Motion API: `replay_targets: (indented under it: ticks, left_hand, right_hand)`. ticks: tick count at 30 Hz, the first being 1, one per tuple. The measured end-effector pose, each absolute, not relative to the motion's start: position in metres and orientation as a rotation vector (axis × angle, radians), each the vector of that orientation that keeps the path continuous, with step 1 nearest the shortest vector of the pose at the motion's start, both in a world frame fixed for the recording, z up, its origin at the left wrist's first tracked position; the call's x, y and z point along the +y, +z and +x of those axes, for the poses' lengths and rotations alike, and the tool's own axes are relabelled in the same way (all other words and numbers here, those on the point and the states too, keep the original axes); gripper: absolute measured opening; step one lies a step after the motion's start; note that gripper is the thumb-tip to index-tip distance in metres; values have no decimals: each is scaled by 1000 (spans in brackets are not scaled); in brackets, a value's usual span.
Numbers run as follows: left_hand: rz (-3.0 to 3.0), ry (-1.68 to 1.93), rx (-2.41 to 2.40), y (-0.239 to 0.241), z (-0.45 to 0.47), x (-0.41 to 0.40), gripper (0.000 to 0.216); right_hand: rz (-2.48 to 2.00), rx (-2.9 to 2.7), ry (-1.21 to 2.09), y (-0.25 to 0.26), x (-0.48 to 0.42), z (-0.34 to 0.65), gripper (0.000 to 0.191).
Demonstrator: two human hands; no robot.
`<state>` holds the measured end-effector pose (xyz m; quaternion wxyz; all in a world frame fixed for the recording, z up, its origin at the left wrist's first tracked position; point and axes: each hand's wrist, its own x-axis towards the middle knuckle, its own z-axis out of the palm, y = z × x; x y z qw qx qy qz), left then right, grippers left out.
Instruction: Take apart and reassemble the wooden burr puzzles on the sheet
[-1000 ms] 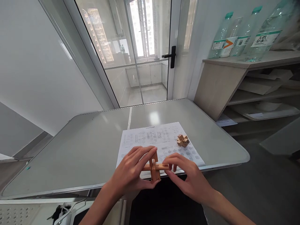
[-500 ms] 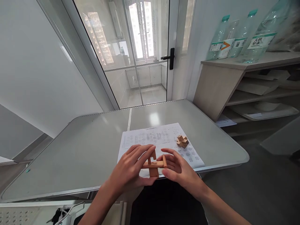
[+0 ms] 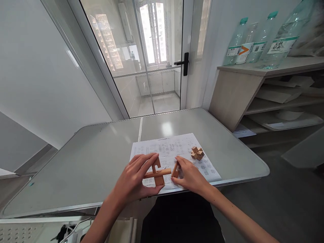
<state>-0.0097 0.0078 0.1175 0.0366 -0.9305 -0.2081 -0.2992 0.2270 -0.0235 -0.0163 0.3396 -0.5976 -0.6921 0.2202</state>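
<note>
My left hand (image 3: 134,177) is closed around two crossed wooden puzzle pieces (image 3: 159,173): a notched upright piece with a long bar running through it, its end pointing right. My right hand (image 3: 188,173) pinches a separate small wooden puzzle piece (image 3: 175,169) between thumb and fingertips, just right of the bar's end with a narrow gap between them. Both hands are above the near edge of a printed sheet (image 3: 164,148). Beyond my right hand, an assembled wooden burr puzzle (image 3: 197,153) sits on the sheet's right side.
The sheet lies on a grey table (image 3: 106,158) with a metal rim. A shelf unit (image 3: 227,91) stands at the right, with several plastic bottles (image 3: 257,47) on top. Behind the table is a glass door with a black handle (image 3: 186,64). Keys (image 3: 60,233) lie at lower left.
My hands have moved apart. The small piece, earlier against the bar's right end, is now separate in my right hand; the crossed pieces have shifted slightly left in my left.
</note>
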Motion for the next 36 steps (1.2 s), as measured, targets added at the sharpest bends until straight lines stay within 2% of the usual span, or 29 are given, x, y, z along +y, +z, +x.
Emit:
replay_targets:
  ticks: [4, 9, 12, 16, 24, 28, 31, 34, 36]
  left_hand:
    - [-2861, -922, -628, 118, -11, 8, 78]
    - [-2869, -910, -637, 114, -15, 9, 78]
    - [-2890, -891, -648, 112, -16, 8, 79]
    - [-2946, -837, -650, 113, -14, 7, 83]
    - [-3046, -876, -687, 111, -16, 6, 85]
    - [-3103, -823, -766, 111, -16, 2, 86]
    - [-3199, -746, -901, 111, -14, -6, 86]
    - [-3331, -638, -1013, 106, -13, -14, 88]
    - [-3373, -578, -1025, 99, -12, -16, 72]
  right_hand:
    - [-1510, -1910, 613, -22, -24, 226, 64]
    - [-1178, -1863, 576, 19, -42, 226, 54]
    - [-1025, -1907, 462, 46, -52, 221, 36]
    - [-983, -2049, 258, 57, -54, 215, 11]
    - [-950, -2154, 280, 55, -67, 214, 23]
    - [-962, -2111, 369, 55, -75, 213, 23]
    - [-988, -1958, 597, 59, -78, 214, 23]
    - [-987, -1687, 971, 67, -79, 214, 29]
    - [-910, -1523, 1219, 71, -80, 215, 33]
